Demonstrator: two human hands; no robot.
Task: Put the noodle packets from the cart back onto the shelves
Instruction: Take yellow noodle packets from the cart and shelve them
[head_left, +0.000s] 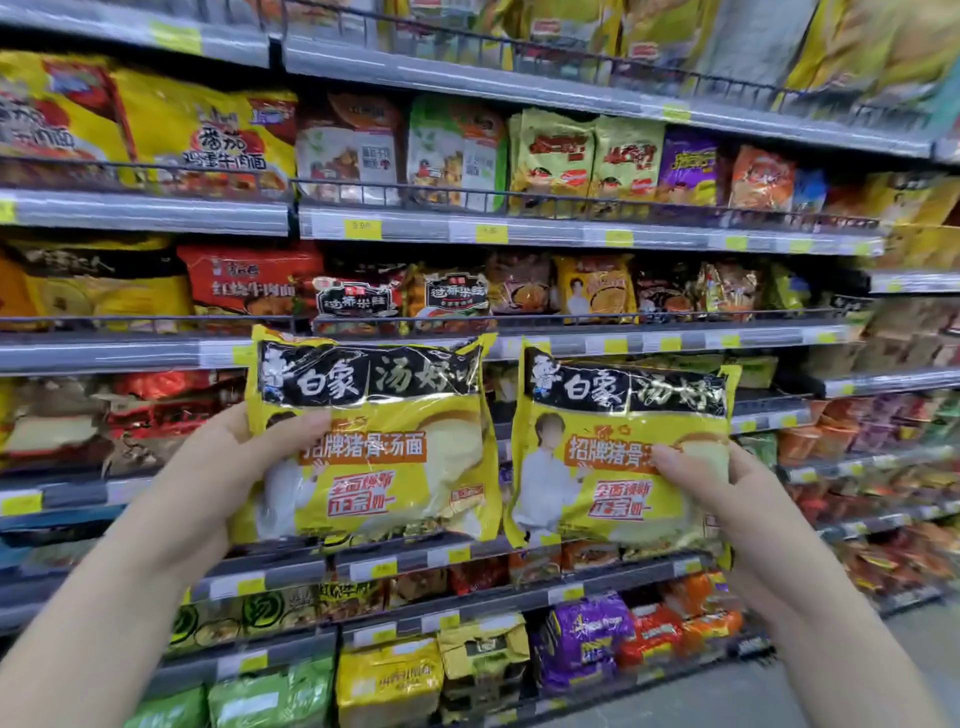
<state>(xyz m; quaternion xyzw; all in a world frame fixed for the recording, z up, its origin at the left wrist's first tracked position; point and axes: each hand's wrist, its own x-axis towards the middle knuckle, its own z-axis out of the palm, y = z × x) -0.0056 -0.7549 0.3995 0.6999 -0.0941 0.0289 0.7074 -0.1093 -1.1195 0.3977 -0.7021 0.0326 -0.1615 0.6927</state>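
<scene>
Left thumb (298, 423) pinched one yellow packet (374, 447); right thumb (670, 460) pinched its twin (618, 452). Both hands (223, 467) (737, 493) held them upright, side by side, before the stocked shelves (571, 228).

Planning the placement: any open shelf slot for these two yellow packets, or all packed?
One likely gap: dark slot right of the right packet, above a price rail. The upper rows and the red packets beside the left packet are packed tight. Shelf behind both packets is hidden.
</scene>
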